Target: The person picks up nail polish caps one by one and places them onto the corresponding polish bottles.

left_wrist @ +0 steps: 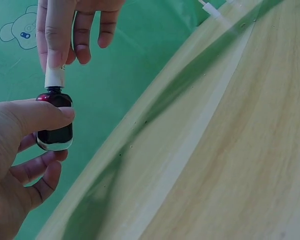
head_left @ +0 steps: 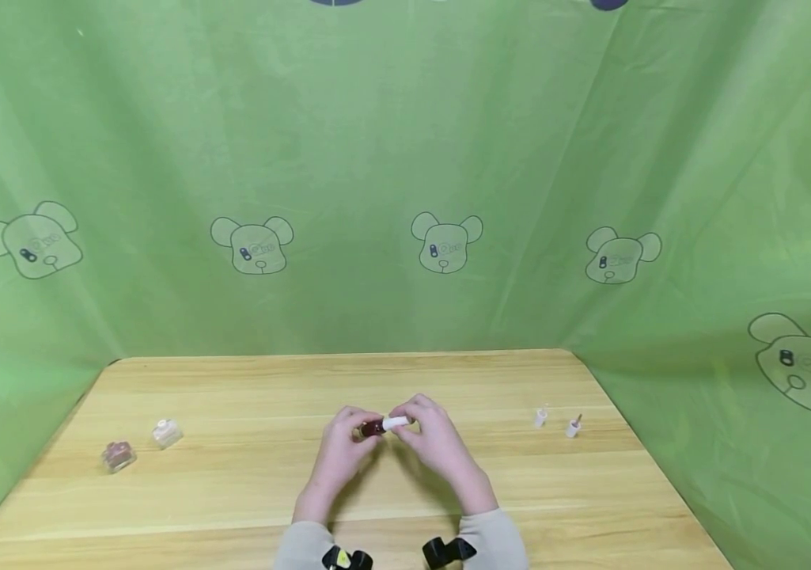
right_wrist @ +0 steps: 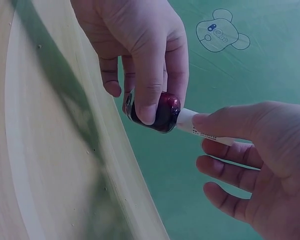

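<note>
Over the middle of the table, my left hand (head_left: 337,455) grips a dark red nail polish bottle (head_left: 373,428) between thumb and fingers. The white cap (head_left: 396,422) is pinched by my right hand (head_left: 442,445). Bottle and cap are in line, the cap at the bottle's mouth. From the left wrist, a short black stretch of neck (left_wrist: 54,90) shows between the cap and the glass. In the right wrist view the bottle (right_wrist: 168,112) lies sideways, and small print shows on the cap (right_wrist: 185,120).
Two capless polish bottles, one mauve (head_left: 119,456) and one pale (head_left: 167,432), stand at the table's left. At the right stand two white caps, one farther back (head_left: 540,417) and one with its brush up (head_left: 574,428). Green cloth (head_left: 348,309) hangs behind the wooden table (head_left: 248,507).
</note>
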{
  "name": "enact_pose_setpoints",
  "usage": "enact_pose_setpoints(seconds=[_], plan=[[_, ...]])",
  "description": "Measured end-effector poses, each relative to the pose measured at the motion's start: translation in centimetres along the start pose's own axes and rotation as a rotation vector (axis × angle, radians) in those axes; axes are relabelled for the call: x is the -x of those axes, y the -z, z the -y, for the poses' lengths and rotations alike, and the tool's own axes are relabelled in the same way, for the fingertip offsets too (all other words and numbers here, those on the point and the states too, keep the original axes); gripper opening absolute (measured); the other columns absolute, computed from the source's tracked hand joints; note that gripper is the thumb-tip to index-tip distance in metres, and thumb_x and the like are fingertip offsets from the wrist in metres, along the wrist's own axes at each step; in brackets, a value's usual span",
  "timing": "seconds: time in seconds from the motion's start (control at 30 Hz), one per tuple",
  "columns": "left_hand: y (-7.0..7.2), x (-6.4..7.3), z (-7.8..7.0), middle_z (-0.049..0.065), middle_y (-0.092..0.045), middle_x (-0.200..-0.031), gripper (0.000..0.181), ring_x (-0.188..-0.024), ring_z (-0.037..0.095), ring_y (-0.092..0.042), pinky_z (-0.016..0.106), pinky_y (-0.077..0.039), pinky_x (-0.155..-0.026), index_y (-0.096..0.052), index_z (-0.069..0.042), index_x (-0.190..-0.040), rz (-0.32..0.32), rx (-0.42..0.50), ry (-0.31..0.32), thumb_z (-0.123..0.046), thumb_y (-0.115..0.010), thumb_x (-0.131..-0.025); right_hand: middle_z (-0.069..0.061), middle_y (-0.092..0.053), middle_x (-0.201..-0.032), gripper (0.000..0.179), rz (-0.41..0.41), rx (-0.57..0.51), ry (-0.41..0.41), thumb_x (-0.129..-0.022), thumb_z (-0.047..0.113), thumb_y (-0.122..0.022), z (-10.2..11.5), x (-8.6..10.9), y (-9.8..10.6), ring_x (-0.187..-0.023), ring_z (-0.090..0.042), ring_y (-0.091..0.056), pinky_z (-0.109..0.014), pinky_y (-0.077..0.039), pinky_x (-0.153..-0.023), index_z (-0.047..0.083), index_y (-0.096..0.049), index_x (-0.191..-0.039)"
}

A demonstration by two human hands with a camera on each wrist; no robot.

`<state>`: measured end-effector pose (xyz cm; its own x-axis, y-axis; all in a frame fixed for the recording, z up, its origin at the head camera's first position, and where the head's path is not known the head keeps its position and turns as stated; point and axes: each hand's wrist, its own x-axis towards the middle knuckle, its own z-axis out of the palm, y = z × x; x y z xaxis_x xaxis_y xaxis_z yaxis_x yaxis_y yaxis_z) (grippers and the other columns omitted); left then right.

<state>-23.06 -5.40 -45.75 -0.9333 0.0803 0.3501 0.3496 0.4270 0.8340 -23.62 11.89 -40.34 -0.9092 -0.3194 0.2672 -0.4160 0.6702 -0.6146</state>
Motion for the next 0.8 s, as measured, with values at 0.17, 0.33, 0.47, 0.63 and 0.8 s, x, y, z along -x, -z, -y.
enact_pose_setpoints(seconds=[0.17, 0.33, 0.47, 0.63, 0.8], plan=[[0.2, 0.1, 0.0, 0.006, -0.066, -0.106, 0.028, -0.095, 0.019, -0.061, 0.020, -0.053, -0.077, -0.072, -0.010, -0.107, 0.012, 0.003, 0.001, -0.005, -0.076, -0.079, -0.002, -0.065, -0.095, 0.014, 0.009, 0.016, 0.014, -0.085, 0.010, -0.071, -0.1, 0.0, 0.0, -0.090, -0.016, -0.059, -0.034, -0.052, -0.081, 0.007, -0.072, -0.099], [0.1, 0.0, 0.6, 0.007, -0.068, -0.105, 0.029, -0.094, 0.021, -0.064, 0.020, -0.055, -0.076, -0.072, -0.010, -0.108, 0.006, 0.050, 0.009, -0.009, -0.077, -0.080, -0.004, -0.065, -0.102, 0.034, -0.004, -0.062, -0.019, -0.084, 0.015, -0.073, -0.6, -0.1, -0.2, -0.093, -0.016, -0.057, -0.033, -0.052, -0.080, 0.008, -0.066, -0.117], [0.0, -0.1, 1.0, 0.009, -0.069, -0.105, 0.029, -0.093, 0.022, -0.065, 0.020, -0.056, -0.076, -0.071, -0.009, -0.109, -0.008, 0.113, 0.047, -0.011, -0.077, -0.080, -0.008, -0.066, -0.113, 0.049, -0.026, -0.275, -0.086, -0.084, 0.019, -0.075, -1.2, -0.2, -0.3, -0.105, -0.023, -0.059, -0.035, -0.053, -0.084, 0.011, -0.059, -0.130], [-0.1, -0.2, 1.4, 0.013, -0.069, -0.106, 0.029, -0.093, 0.023, -0.067, 0.019, -0.056, -0.081, -0.072, -0.007, -0.108, 0.005, 0.213, 0.095, -0.015, -0.078, -0.081, -0.011, -0.066, -0.124, 0.042, 0.002, -0.490, -0.116, -0.088, 0.018, -0.070, -1.4, -0.3, -0.4, -0.115, -0.029, -0.060, -0.023, -0.051, -0.085, 0.011, -0.060, -0.129], [-0.1, 0.0, 1.5, 0.014, -0.070, -0.107, 0.031, -0.095, 0.023, -0.067, 0.020, -0.056, -0.085, -0.071, -0.007, -0.110, 0.060, 0.281, 0.115, -0.018, -0.077, -0.082, -0.011, -0.068, -0.124, 0.036, 0.008, -0.558, -0.135, -0.091, 0.017, -0.066, -1.3, -0.3, -0.7, -0.114, -0.026, -0.062, -0.026, -0.052, -0.090, 0.010, -0.062, -0.126]])
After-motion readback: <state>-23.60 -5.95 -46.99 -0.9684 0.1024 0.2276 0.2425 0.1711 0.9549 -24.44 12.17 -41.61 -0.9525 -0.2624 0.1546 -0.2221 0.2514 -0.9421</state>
